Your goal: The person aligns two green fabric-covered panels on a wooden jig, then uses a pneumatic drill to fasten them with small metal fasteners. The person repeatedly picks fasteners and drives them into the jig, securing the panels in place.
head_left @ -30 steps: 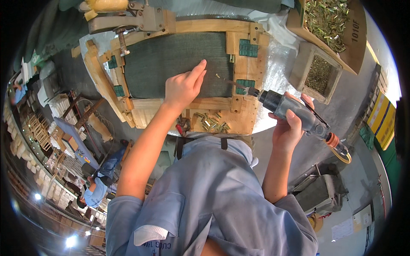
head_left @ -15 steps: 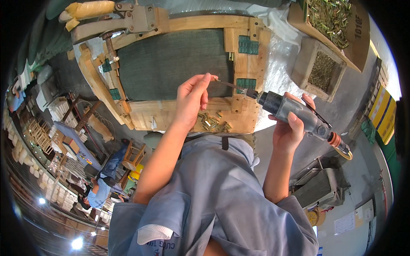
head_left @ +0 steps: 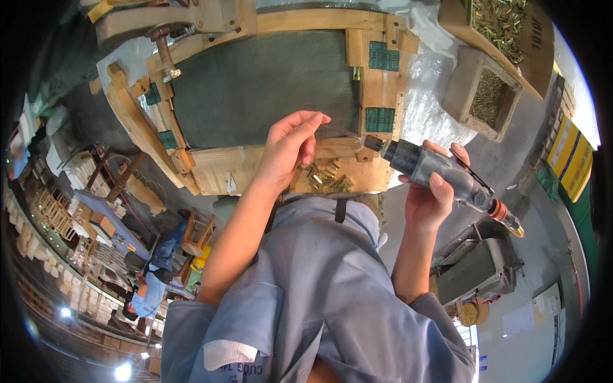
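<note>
My right hand (head_left: 429,201) is wrapped round the grey body of an air screwdriver (head_left: 426,167), which points left and slightly up. Its thin bit (head_left: 345,133) looks smeared and reaches toward my left hand (head_left: 287,145). The left thumb and forefinger are pinched near the bit's end; whatever they hold is too small to make out. Both hands hover over a dark grey-green panel (head_left: 262,86) set in a light wooden frame (head_left: 306,21). Small brass-coloured metal pieces (head_left: 329,177) lie loose on the frame's near side, just beyond my waist.
A large metal clamp (head_left: 185,22) bears on the frame's far left. Green strapped pads (head_left: 383,56) sit along its right side. At the far right stand a cardboard box (head_left: 536,51) of brass pieces and a wooden tray (head_left: 454,96) of small screws. Another person (head_left: 152,290) is at left.
The view has shifted, so the frame and clamp sit higher in the picture. The bit looks more blurred and the screwdriver is slightly further left. Both hands keep their grips.
</note>
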`<state>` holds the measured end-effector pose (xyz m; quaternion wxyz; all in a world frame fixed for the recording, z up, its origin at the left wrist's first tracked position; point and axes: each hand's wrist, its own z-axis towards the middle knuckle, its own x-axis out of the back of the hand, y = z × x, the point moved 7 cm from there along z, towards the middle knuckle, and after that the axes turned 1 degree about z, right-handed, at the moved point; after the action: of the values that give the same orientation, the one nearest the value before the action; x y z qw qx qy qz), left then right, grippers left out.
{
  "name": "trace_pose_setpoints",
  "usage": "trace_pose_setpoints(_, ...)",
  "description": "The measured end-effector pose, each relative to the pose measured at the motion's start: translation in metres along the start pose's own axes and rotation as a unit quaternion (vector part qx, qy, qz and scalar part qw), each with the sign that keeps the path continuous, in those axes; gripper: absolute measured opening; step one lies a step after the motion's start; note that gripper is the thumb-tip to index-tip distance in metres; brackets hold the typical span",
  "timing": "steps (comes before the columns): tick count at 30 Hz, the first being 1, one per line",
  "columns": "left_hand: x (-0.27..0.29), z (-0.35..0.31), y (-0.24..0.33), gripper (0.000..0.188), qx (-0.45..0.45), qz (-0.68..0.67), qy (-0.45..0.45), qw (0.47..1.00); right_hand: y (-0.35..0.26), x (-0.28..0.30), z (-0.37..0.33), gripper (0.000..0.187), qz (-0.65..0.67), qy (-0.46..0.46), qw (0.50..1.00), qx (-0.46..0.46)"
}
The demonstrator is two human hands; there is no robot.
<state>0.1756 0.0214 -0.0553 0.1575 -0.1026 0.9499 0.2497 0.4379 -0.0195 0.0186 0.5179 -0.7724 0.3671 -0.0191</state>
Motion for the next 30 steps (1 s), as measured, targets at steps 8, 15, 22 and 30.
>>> trace_pose_setpoints(8, 0.02, -0.004, 0.003, 0.028, 0.013, -0.077, -0.016, 0.997, 0.015, -0.012, -0.002, 0.078, 0.002, 0.006, 1.0, -0.025)
trace_pose_setpoints(15, 0.037, -0.008, 0.025, 0.023, -0.081, 0.127, 0.064, 0.986, 0.018, -0.017, -0.003, 0.079, 0.003, 0.004, 1.0, -0.025)
trace_pose_setpoints(22, 0.031, -0.024, 0.05, 0.009, -0.296, 0.465, 0.062, 0.832, 0.017, -0.013, 0.001, 0.079, 0.0, -0.006, 0.999, -0.033)
trace_pose_setpoints(30, 0.021, -0.028, 0.058, 0.014, -0.371, 0.546, 0.018, 0.751, 0.015, -0.016, 0.006, 0.078, -0.038, -0.003, 0.998, -0.045)
